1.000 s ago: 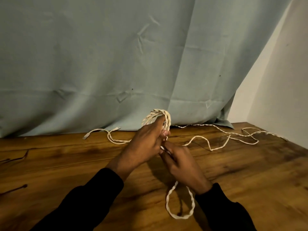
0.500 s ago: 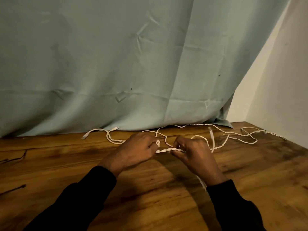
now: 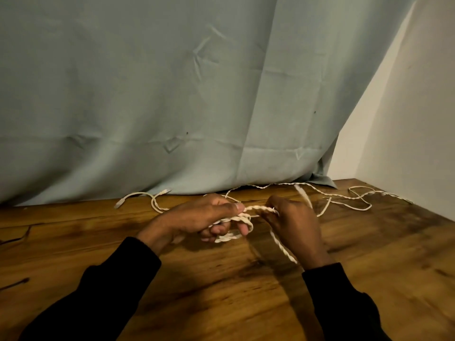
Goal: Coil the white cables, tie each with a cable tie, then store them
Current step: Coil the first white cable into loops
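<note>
A white twisted cable (image 3: 236,221) is looped around the fingers of my left hand (image 3: 197,220), which grips the small coil above the wooden table (image 3: 246,303). My right hand (image 3: 293,222) pinches the same cable a short way to the right, and a taut stretch runs between both hands. A strand trails down past my right wrist. The rest of the cable (image 3: 344,200) lies loose along the back right of the table. Another white cable (image 3: 145,196) with plugs lies at the back left.
A grey-blue cloth (image 3: 172,94) hangs behind the table down to its back edge. A white wall (image 3: 418,119) closes the right side. Thin dark cords (image 3: 14,238) lie at the table's left edge.
The hands came down from a raised loop to just above the table, then drew apart. My left hand has now wound more cable around its fingers.
</note>
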